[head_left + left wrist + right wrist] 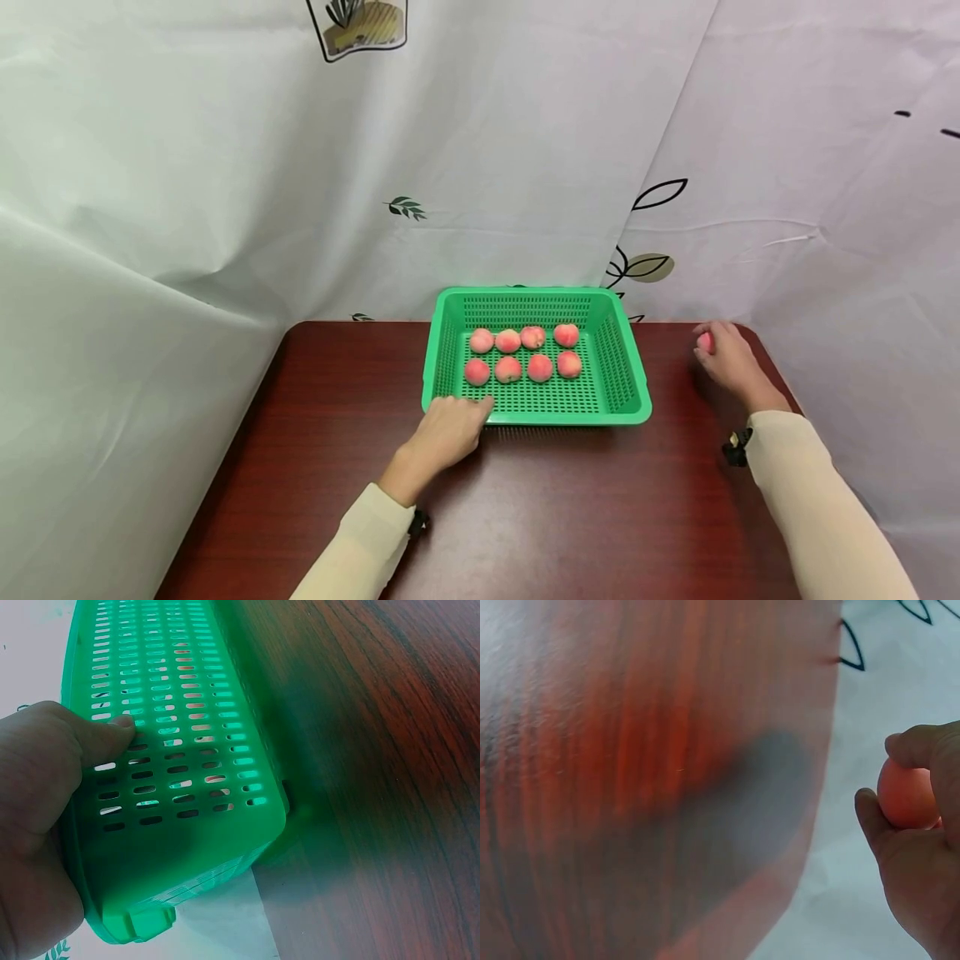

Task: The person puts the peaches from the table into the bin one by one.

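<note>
A green plastic basket point(622, 367) sits on the table with several pink-and-yellow peaches point(540, 367) in two rows on its slotted bottom. My left hand point(447, 429) grips its near rim toward the left. In the left wrist view the thumb point(109, 739) lies against the outside of the slotted wall point(180, 761); the other fingers are hidden beyond the rim. Over by the table's far right corner, my right hand point(727, 358) holds one peach point(706, 342). The right wrist view shows that peach point(906, 796) between thumb and fingers, held above the table.
The dark red-brown wooden table point(570, 517) reaches back to a pale cloth point(525, 167) with leaf drawings, which hangs behind and along both sides. A dark band-like item point(737, 447) is at the right wrist, another point(418, 523) at the left.
</note>
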The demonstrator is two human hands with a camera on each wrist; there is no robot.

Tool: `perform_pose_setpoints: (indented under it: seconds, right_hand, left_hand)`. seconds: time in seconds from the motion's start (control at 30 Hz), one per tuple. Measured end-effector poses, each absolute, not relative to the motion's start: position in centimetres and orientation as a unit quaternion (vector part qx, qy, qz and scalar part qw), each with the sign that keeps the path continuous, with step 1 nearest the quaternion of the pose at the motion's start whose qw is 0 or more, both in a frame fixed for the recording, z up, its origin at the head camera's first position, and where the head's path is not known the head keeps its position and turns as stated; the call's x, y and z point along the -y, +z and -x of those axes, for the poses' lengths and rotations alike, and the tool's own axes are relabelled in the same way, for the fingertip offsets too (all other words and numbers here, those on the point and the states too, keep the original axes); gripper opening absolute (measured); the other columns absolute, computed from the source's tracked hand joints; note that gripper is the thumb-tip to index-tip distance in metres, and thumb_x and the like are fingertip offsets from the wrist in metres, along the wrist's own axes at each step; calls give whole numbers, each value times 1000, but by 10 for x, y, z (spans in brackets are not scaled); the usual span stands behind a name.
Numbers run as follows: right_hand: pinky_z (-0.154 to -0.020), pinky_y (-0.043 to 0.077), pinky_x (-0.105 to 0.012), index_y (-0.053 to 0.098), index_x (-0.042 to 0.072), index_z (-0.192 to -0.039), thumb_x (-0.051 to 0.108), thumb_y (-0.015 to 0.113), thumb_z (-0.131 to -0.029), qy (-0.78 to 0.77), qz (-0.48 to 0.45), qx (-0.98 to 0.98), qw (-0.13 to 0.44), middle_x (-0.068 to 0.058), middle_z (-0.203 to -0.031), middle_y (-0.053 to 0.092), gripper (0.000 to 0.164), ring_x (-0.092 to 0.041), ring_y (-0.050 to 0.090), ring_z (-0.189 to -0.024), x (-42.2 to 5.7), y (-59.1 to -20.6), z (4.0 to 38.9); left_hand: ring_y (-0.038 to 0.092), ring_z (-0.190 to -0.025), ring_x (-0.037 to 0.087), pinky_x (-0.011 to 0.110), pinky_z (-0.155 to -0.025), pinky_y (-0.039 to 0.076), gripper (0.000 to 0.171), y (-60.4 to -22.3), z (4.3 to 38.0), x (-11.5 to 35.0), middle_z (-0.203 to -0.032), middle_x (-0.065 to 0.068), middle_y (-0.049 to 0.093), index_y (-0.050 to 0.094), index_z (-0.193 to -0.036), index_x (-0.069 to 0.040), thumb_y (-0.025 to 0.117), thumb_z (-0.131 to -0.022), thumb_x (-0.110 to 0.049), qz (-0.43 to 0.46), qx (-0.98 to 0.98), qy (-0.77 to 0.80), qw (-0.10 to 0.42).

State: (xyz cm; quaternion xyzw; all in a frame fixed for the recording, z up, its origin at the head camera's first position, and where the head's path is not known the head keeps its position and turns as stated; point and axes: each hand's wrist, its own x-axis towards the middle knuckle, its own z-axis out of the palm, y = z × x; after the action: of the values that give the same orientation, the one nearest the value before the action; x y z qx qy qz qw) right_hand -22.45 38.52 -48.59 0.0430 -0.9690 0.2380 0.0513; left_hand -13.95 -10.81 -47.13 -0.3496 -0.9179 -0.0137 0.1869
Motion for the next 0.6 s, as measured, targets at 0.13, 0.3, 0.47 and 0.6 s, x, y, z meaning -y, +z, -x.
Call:
perform_pose_setpoints:
  seconds: [0.13, 0.3, 0.47, 0.6]
  right_hand:
    - [-80, 45, -60, 53, -9, -130, 3, 62, -97, 239, -51, 967, 67, -36, -125, 48, 36, -49, 52, -102, -378, -476, 226]
    - [-80, 46, -59, 53, -8, -130, 3, 64, -96, 243, -64, 964, 82, -34, -124, 49, 37, -48, 52, -103, -367, -462, 226]
    - [-77, 44, -53, 55, -5, -130, 3, 66, -96, 245, -82, 961, 102, -31, -123, 51, 37, -43, 52, -100, -355, -449, 223]
    - [-75, 41, -49, 57, -4, -127, 0, 67, -94, 244, -112, 953, 139, -29, -121, 53, 34, -40, 52, -98, -346, -439, 222]
  left_hand:
    - [11, -54, 7, 24, -47, 6, 29, -472, 140, 109, -60, -11, 7, 43, -73, -18, 64, -82, 1, 347, 919, -9, 184]
    - [11, -53, 6, 24, -47, 6, 29, -473, 140, 109, -59, -10, 9, 43, -73, -18, 64, -83, 0, 345, 921, -7, 181]
    - [10, -54, 6, 24, -47, 6, 29, -472, 139, 109, -60, -11, 8, 42, -73, -18, 63, -83, 1, 346, 921, -7, 180]
    - [9, -55, 7, 24, -47, 6, 29, -472, 140, 108, -61, -11, 6, 43, -73, -18, 63, -84, 0, 345, 921, -4, 179]
